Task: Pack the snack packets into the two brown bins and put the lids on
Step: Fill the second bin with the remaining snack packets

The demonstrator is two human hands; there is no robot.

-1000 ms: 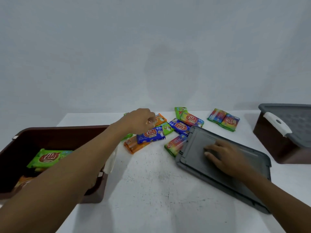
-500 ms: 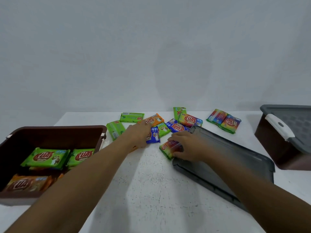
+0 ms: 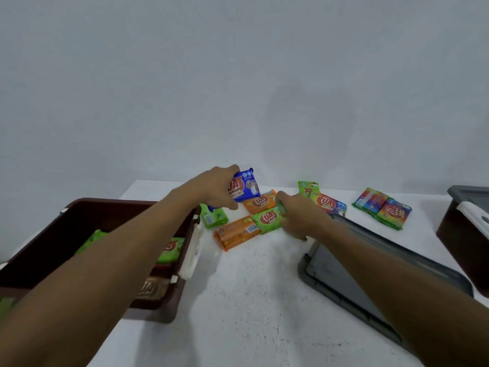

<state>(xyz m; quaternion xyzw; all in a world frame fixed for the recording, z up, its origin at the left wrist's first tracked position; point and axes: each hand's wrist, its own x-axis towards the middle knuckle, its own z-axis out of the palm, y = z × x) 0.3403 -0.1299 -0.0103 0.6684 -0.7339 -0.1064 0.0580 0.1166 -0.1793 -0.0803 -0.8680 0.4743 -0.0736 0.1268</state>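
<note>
Head view shows me my left hand [image 3: 219, 190] raised above the loose pile, its grip clenched on a blue packet [image 3: 244, 184] held clear of the tabletop [image 3: 251, 300]. My right hand [image 3: 297, 217] is down among the packets, its fingers against a green packet [image 3: 267, 219] that overlaps an orange packet [image 3: 236, 233]; I cannot tell whether that grip has closed on it or only touches it.

The open brown bin [image 3: 111, 207] sits at the tabletop's left edge, already holding several packets. The second brown bin [image 3: 461, 239] stands at the right edge with a lid on it. A loose grey lid [image 3: 352, 276] lies flat near the front right. More packets lie toward the back edge, including a rainbow pair [image 3: 382, 207] well apart from the pile.

The risks as I judge them: the blue packet is pinched by one end and could slip on the way to the bin. The green one lies across the orange one, so a careless pull may drag both. My left forearm crosses the bin's near rim and could nudge it.
</note>
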